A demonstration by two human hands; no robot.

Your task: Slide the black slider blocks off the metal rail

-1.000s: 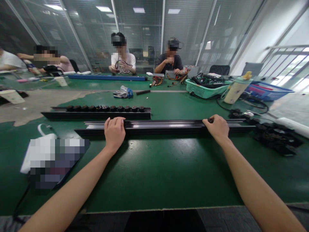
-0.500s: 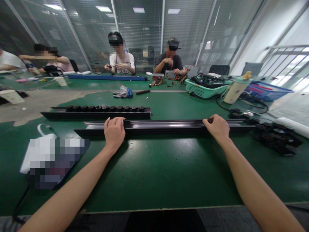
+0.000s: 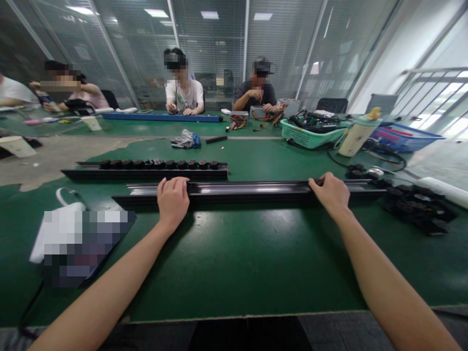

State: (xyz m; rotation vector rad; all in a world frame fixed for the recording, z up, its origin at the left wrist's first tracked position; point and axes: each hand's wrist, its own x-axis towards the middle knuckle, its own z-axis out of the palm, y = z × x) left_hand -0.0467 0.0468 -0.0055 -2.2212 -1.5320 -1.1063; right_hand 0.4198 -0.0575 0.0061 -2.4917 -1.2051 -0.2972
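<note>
A long black metal rail (image 3: 252, 189) with a shiny inner channel lies across the green table before me. My left hand (image 3: 173, 200) is closed over its left part, fingers curled over the far edge; a small dark piece shows beside the fingertips. Toward the rail's right end, my right hand (image 3: 332, 195) is closed, with a small black part (image 3: 319, 182) showing between thumb and fingers at the channel. The fingers hide most of that part. Behind lies a second black rail (image 3: 146, 174) with a row of several round black parts (image 3: 159, 164) in it.
At right lies a pile of black parts (image 3: 420, 207). Behind it stand a bottle (image 3: 358, 136), a green basket (image 3: 310, 136) and a blue basket (image 3: 413, 139). A glove (image 3: 186, 139) lies beyond the rails. A white device (image 3: 60, 229) sits at left. Co-workers sit opposite.
My right hand has shifted slightly to the right along the rail. My left hand and the rail look nearly unmoved. Across the table, a co-worker's hands have lowered toward the blue bar.
</note>
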